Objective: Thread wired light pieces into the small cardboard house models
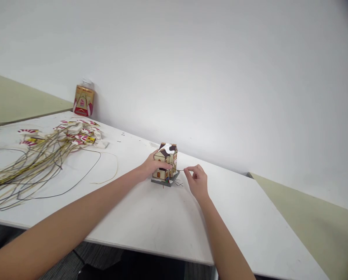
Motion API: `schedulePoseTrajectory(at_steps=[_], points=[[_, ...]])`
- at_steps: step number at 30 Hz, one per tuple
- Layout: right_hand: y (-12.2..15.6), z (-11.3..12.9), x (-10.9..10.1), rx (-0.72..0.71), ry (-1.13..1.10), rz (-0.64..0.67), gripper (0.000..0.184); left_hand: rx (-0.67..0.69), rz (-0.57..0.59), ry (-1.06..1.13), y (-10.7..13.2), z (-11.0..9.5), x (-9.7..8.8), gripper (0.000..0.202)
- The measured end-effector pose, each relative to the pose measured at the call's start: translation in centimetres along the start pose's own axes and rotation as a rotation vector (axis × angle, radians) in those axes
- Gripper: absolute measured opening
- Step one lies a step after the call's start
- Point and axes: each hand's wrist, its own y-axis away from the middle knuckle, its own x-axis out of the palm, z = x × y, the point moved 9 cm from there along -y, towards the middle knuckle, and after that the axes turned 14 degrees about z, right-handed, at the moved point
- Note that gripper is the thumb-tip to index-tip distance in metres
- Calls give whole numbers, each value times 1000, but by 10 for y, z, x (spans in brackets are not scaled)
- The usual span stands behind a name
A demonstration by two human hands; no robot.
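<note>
A small model house (159, 174) with cream walls, a dark roof patched with white and a grey base stands upright on the white table (162, 225). My left hand (151, 165) is closed around its left side, the thumb lying across the front wall. To the right of the house, my right hand (197, 179) pinches the end of a thin yellowish wire (180, 170) that runs to the house wall. Several short dark strands (178, 182) stick out by the base. Where the wire meets the house is too small to make out.
On the left lies a bundle of long yellow and black wires (42, 163) with red-and-white striped pieces (82, 137) at its far end. A bottle with a red and gold label (84, 100) stands in the back corner. The white wall (191, 77) rises behind the table.
</note>
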Motion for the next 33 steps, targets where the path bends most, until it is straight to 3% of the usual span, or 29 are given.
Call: schedulePoseTrajectory(at_steps=[12,19,25,33], points=[[8,29,28,-245,158,145,20,36,70,-37,-3,7,2,59],[8,24,43,-207,173,284,20,21,67,-24,-3,9,4,70],[9,24,51,-175,135,416,21,19,53,-8,-2,10,3,67],[13,28,54,-97,237,518,40,20,54,10,-2,9,4,70]])
